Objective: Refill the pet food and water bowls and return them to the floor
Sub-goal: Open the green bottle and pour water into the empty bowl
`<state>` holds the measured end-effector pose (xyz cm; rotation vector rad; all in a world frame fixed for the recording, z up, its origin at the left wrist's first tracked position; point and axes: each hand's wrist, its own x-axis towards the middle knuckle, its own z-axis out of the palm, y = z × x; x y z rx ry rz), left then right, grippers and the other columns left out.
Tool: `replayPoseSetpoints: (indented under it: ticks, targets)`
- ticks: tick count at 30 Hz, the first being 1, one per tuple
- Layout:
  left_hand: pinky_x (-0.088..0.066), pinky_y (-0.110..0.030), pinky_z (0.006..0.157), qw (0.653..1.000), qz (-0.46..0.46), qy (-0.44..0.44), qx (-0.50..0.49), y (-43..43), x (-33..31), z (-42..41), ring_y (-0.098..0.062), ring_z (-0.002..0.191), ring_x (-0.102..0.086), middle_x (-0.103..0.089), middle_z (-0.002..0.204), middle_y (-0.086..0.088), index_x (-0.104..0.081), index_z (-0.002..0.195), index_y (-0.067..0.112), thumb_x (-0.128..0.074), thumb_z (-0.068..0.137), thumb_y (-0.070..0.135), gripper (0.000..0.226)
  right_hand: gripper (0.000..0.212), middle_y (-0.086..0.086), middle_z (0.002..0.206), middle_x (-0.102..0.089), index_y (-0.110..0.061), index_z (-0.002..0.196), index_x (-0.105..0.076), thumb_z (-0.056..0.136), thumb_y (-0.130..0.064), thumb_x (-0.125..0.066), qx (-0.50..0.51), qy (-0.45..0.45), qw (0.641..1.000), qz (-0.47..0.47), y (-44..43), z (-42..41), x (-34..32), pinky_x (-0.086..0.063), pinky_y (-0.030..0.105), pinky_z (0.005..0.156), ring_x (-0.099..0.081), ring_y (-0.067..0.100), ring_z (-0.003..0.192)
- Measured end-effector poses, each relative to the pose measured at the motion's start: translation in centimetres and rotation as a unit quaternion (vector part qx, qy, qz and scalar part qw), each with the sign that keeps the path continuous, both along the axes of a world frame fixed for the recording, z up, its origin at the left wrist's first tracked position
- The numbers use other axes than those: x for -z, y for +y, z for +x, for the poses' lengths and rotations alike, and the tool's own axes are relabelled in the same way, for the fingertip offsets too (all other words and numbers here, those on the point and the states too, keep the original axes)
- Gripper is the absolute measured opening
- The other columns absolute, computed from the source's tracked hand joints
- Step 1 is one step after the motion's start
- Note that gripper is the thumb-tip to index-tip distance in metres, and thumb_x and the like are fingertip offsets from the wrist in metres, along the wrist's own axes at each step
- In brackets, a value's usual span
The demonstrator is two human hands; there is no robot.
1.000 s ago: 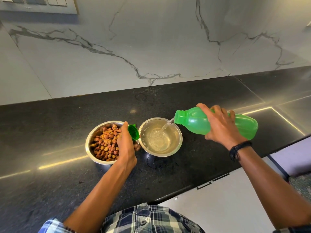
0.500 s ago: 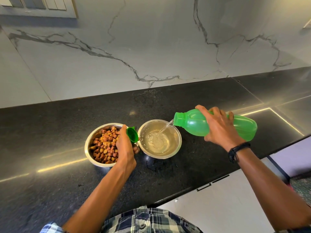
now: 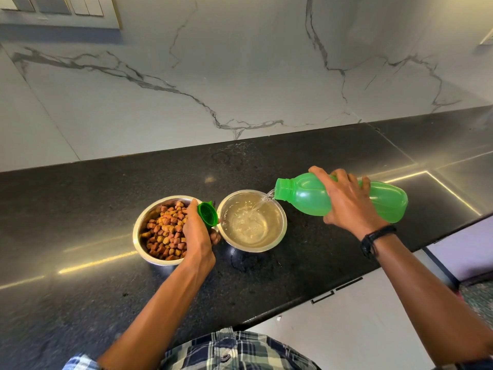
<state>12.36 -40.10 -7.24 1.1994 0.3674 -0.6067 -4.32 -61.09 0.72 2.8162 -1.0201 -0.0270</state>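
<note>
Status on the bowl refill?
Right hand tipping green bottle, water streaming into water bowl. Left hand holds cap. Food bowl full. Nothing obstructing.

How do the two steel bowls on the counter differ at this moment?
The left bowl holds brown kibble; the right bowl holds clear water. Water is streaming into the right bowl from the green bottle held by the right hand; nothing enters the left bowl. The left hand, holding the green cap, covers part of the left bowl; the right bowl is fully visible. Both are round, shiny, and upright.

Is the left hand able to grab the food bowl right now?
Probably not yet: the left hand hovers right over the food bowl, but it holds the green cap.
</note>
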Motion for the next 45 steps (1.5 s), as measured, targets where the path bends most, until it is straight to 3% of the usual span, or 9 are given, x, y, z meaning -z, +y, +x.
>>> replayPoseSetpoints:
  ticks: [5, 23, 28, 34, 41, 45]
  targets:
    - [-0.036, -0.018, 0.035, 1.0, 0.008, -0.025, 0.006, 0.1, 0.1, -0.1, -0.003, 0.036, -0.048, -0.062, 0.052, 0.007, -0.066, 0.081, 0.02, -0.048, 0.093, 0.051, 0.038, 0.121, 0.011, 0.126, -0.047, -0.036, 0.151, -0.015, 0.058, -0.018, -0.091, -0.002, 0.0, 1.0, 0.003, 0.0, 0.1, 0.1, -0.029, 0.071, 0.106, -0.048, 0.033, 0.122]
    - [-0.035, -0.017, 0.033, 1.0, 0.006, -0.027, 0.014, -0.2, 0.1, 0.0, -0.004, 0.034, -0.046, -0.059, 0.056, 0.003, -0.065, 0.083, 0.018, -0.046, 0.095, 0.047, 0.037, 0.119, 0.01, 0.125, -0.046, -0.037, 0.151, -0.015, 0.06, -0.016, -0.089, -0.012, 0.006, 1.0, -0.01, -0.4, 0.4, 0.6, -0.027, 0.07, 0.107, -0.047, 0.032, 0.12]
    - [-0.038, -0.015, 0.035, 0.999, 0.023, -0.026, 0.017, -0.4, 0.4, 0.1, -0.005, 0.043, -0.049, -0.062, 0.071, 0.0, -0.063, 0.096, 0.016, -0.045, 0.096, 0.048, 0.037, 0.12, 0.011, 0.125, -0.046, -0.037, 0.15, -0.015, 0.059, -0.017, -0.09, -0.011, 0.001, 1.0, 0.001, -0.6, 0.5, 1.1, -0.027, 0.071, 0.107, -0.047, 0.033, 0.121]
    - [-0.037, -0.018, 0.036, 0.999, 0.027, -0.02, 0.024, -0.8, 0.6, 0.1, -0.003, 0.038, -0.048, -0.06, 0.064, 0.0, -0.066, 0.084, 0.02, -0.043, 0.095, 0.053, 0.042, 0.122, 0.01, 0.125, -0.046, -0.038, 0.149, -0.013, 0.057, -0.018, -0.091, -0.012, -0.011, 1.0, 0.013, -0.8, 0.5, 1.7, -0.028, 0.071, 0.107, -0.047, 0.033, 0.121]
    - [-0.037, -0.023, 0.045, 0.997, 0.045, -0.047, 0.049, -1.8, -0.5, 0.2, -0.009, 0.054, -0.046, -0.056, 0.074, -0.003, -0.06, 0.09, 0.015, -0.038, 0.094, 0.06, 0.05, 0.121, 0.009, 0.123, -0.047, -0.039, 0.147, -0.017, 0.054, -0.021, -0.093, -0.004, -0.064, 0.996, 0.068, -0.6, 0.3, 2.0, -0.032, 0.068, 0.106, -0.048, 0.033, 0.119]
    - [-0.042, -0.028, 0.062, 0.991, 0.056, -0.086, 0.09, -3.2, -2.7, 0.0, -0.013, 0.077, -0.057, -0.061, 0.092, -0.005, -0.06, 0.098, 0.017, -0.033, 0.096, 0.063, 0.053, 0.118, 0.009, 0.124, -0.051, -0.037, 0.144, -0.022, 0.051, -0.022, -0.094, -0.004, -0.137, 0.981, 0.139, -0.7, 0.1, 2.3, -0.041, 0.06, 0.102, -0.051, 0.032, 0.117]
